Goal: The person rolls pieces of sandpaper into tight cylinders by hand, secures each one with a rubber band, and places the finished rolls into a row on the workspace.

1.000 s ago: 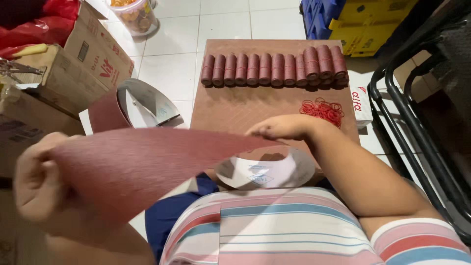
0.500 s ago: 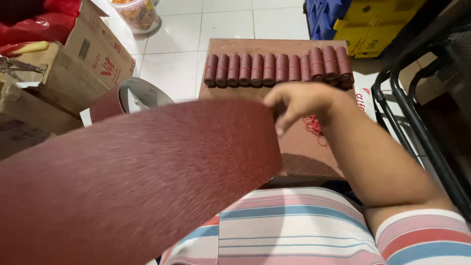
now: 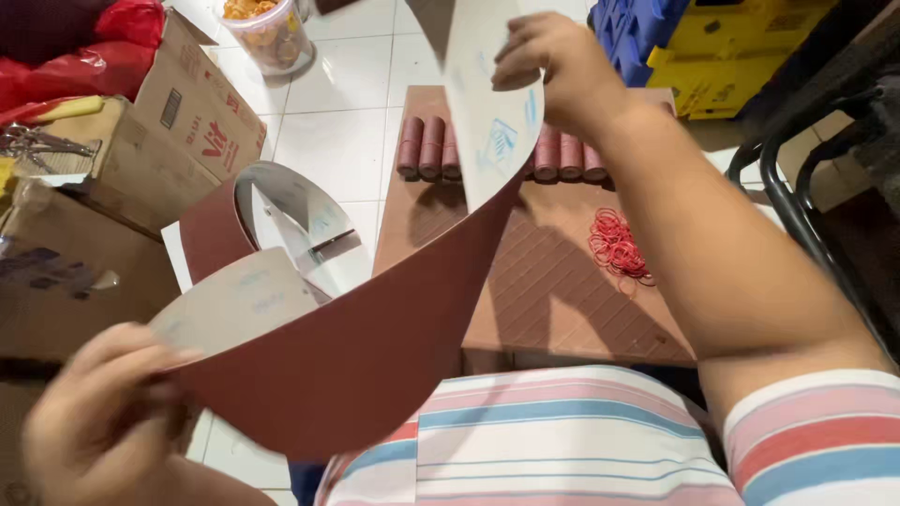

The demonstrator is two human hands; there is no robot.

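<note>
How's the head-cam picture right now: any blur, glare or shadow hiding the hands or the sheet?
Head view: left hand is soft, close to the lens; right hand is sharper. The red-brown sheet casts a shadow on the board. Mild glare on the floor tiles. Rubber bands read clearly.

Reddish-brown sandpaper sheet (image 3: 375,356) with pale grey backing, red rubber bands (image 3: 617,245), pink-blue-white striped shirt (image 3: 562,440)

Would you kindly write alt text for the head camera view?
Two hands, left hand and right hand, bend a long reddish-brown abrasive sheet into a curve. Beyond it, a brown board holds finished rolls and red rubber bands.
</note>
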